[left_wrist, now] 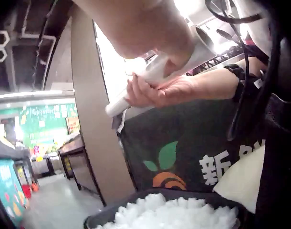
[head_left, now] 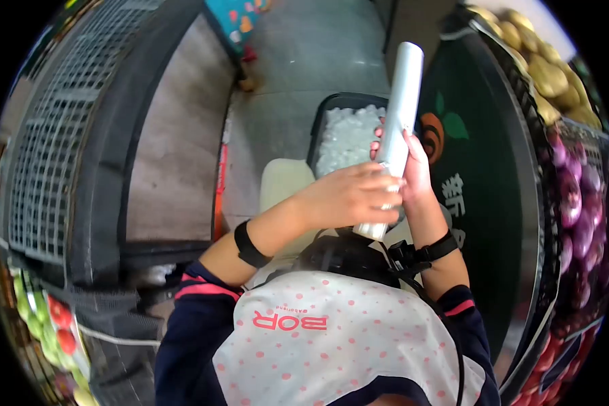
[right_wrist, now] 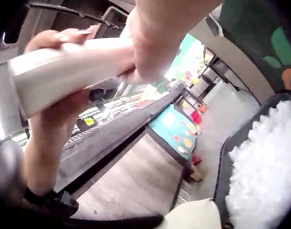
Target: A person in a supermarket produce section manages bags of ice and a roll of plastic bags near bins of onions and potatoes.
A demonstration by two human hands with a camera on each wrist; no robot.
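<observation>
Roll: a long, shiny whitish roll [head_left: 406,84] was in both hands, held in mid-air in front of the body; its far end pointed forward and up past the tub, its near end stood close to the person's front. One end showed a hollow core in the left wrist view, and a loose flap hung at the other.
Left grip: the left hand [head_left: 358,196] was closed over the near part of the roll, its back upward, fingers across and thumb on the other side.
Right grip: the right hand [head_left: 413,162] was clamped round the roll farther along, thumb on one side and fingertips showing on the other.
Tub: a black tub [head_left: 323,108] stood on the floor [head_left: 284,68], filled with white, lumpy pieces [head_left: 348,142].
Pale surface: a smooth cream-coloured piece [head_left: 281,179] lay just beside the tub, towards the person.
Left side: a dark-framed, wood-look panel [head_left: 172,135] and a grey grid [head_left: 57,149].
Right side: a dark green panel [head_left: 487,203] bore a leafy orange emblem and white characters; yellowish-brown produce [head_left: 548,78] and purple onions [head_left: 582,210] lay beyond.
Clothing: a white, pink-dotted garment front [head_left: 291,369] with pink lettering, navy sleeves [head_left: 199,338], a black band on each wrist.
</observation>
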